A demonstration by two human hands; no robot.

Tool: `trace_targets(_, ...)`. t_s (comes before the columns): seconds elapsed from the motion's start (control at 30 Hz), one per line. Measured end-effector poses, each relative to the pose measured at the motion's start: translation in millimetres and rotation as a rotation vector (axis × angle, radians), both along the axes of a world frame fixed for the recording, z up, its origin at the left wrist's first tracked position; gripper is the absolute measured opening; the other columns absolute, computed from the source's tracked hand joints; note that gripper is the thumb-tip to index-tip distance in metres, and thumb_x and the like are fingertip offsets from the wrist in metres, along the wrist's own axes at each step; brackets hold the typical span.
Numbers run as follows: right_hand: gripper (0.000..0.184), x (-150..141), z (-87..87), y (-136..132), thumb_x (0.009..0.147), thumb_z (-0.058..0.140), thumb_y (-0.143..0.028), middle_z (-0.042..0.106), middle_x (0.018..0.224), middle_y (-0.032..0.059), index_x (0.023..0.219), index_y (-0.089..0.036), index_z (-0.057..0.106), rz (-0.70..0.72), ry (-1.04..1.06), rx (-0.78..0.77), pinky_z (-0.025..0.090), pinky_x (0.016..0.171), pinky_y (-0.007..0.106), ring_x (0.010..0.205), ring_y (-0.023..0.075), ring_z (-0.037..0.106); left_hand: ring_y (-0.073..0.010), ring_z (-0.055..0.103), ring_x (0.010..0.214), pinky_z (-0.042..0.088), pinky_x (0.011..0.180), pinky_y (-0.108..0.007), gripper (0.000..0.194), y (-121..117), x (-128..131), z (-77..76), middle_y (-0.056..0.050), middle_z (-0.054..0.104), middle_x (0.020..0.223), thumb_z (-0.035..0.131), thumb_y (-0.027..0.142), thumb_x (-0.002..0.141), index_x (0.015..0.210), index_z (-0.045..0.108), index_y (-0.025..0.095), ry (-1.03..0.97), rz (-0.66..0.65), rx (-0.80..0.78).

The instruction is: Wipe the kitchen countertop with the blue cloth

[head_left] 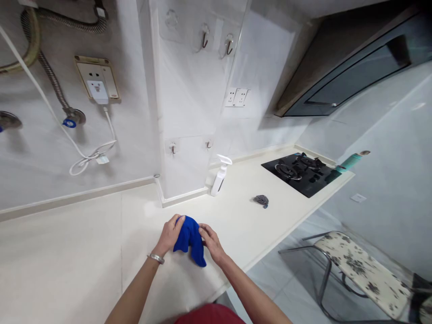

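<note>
A blue cloth (189,236) hangs in loose folds between my two hands, just over the pale countertop (141,252). My left hand (171,233) is closed on its left upper edge, thumb on top. On the other side my right hand (211,242) pinches the cloth's right edge, its fingers partly behind the fabric. The cloth's lower end droops toward me. Beyond my hands a white spray bottle (220,177) stands upright by the wall corner. A dark grey scouring pad (261,200) lies on the counter to the right.
A black gas hob (302,173) is set into the counter's far right, under a range hood (351,67). A teal roll (353,161) lies at the end. Below the counter edge stands a floral-seated chair (362,265). Wall hooks (204,38) and a plugged-in socket (97,78) are ahead.
</note>
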State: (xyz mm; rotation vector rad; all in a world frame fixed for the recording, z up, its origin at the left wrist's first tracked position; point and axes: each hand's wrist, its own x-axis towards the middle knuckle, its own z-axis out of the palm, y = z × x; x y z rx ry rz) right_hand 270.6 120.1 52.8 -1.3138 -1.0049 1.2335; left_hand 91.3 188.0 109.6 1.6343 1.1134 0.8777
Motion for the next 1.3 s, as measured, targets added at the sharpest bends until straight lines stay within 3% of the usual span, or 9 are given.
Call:
trace_targets(0.13,0.068,-6.5,9.8,4.6,0.071,0.077,-0.059,0.063,0.127,0.0059,0.127,-0.027,0.054,0.136,0.124,-0.019,0.053,0.085,0.037,0.102,0.021,0.064,-0.017,0.052,0.065,0.047,0.066,-0.031,0.056,15.1,4.1,16.5,-0.001,0.056,0.067,0.045,0.076,0.082,0.074,0.048,0.021,-0.166,-0.044,-0.218)
trace_targets(0.23,0.06,-6.3,1.3,-2.7,0.069,0.079,-0.052,0.069,0.104,0.0021,0.118,-0.023,0.059,0.283,-0.002,0.037,0.052,0.074,0.033,0.081,0.0173,0.064,-0.0171,0.052,0.057,0.049,0.062,-0.034,0.056,17.6,-2.8,21.2,-0.002,0.057,0.062,0.051,0.075,0.079,0.07,0.051,0.02,-0.275,-0.102,-0.482)
trace_targets(0.37,0.034,12.3,-1.2,-9.8,0.087,0.058,-0.052,0.065,0.076,-0.0015,0.093,-0.019,0.065,0.371,-0.297,0.078,0.046,0.065,0.029,0.068,0.0148,0.056,-0.0171,0.055,0.058,0.051,0.064,-0.033,0.047,22.6,-22.4,23.0,-0.003,0.061,0.064,0.067,0.065,0.074,0.068,0.056,0.02,-0.425,-0.085,-0.735)
trace_targets(0.5,0.034,51.8,25.5,5.0,0.096,0.043,-0.042,0.069,0.09,0.0018,0.111,-0.021,0.064,0.298,-0.54,0.221,0.05,0.076,0.033,0.078,0.0171,0.061,-0.0161,0.059,0.067,0.048,0.066,-0.027,0.043,35.2,-36.7,31.7,-0.001,0.065,0.073,0.076,0.058,0.071,0.079,0.061,0.018,-0.317,-0.062,-0.493)
trace_targets(0.7,0.044,114.1,64.8,24.7,0.092,0.037,-0.021,0.064,0.131,0.0098,0.131,-0.021,0.058,0.041,-0.955,0.486,0.045,0.105,0.045,0.12,0.0233,0.059,-0.0191,0.064,0.086,0.048,0.078,-0.03,0.035,49.2,-20.4,42.6,-0.001,0.072,0.093,0.053,0.054,0.092,0.097,0.07,0.023,0.344,-0.209,0.318)
trace_targets(0.8,0.046,138.6,54.6,7.3,0.089,0.041,-0.02,0.063,0.135,0.0092,0.131,-0.023,0.059,0.139,-1.113,0.412,0.033,0.116,0.055,0.127,0.025,0.055,-0.0217,0.066,0.104,0.051,0.092,-0.034,0.03,37.7,-12.3,9.8,-0.004,0.073,0.113,0.05,0.041,0.096,0.111,0.07,0.024,0.456,-0.334,0.511)
trace_targets(0.93,0.054,155.0,16.9,-20.0,0.093,0.049,-0.044,0.053,0.147,0.0127,0.142,-0.023,0.05,0.249,-1.156,0.106,0.033,0.116,0.06,0.136,0.0301,0.049,-0.0221,0.066,0.113,0.054,0.1,-0.038,0.028,2.6,-30.6,-54.7,-0.004,0.073,0.117,0.048,0.035,0.095,0.107,0.072,0.026,0.483,-0.481,0.505)
trace_targets(1.07,0.072,123.9,-15.9,-12.5,0.094,0.045,-0.055,0.039,0.157,0.017,0.154,-0.018,0.033,0.117,-1.202,0.054,0.032,0.118,0.057,0.147,0.0323,0.033,-0.0192,0.071,0.102,0.058,0.092,-0.032,0.036,-32.7,-83.3,-80.5,-0.002,0.075,0.112,0.045,0.047,0.095,0.105,0.073,0.027,0.417,-0.237,0.289)
trace_targets(1.3,0.077,-7.5,-25.3,29.1,0.091,0.045,-0.066,0.011,0.167,0.0113,0.157,-0.031,0.027,0.285,-1.24,0.032,0.0,0.113,0.079,0.152,0.0469,-0.001,-0.017,0.074,0.092,0.058,0.075,-0.017,0.049,-83.0,-163.7,-50.2,0.003,0.077,0.101,0.052,0.069,0.079,0.1,0.074,0.03,0.417,0.289,-0.032)
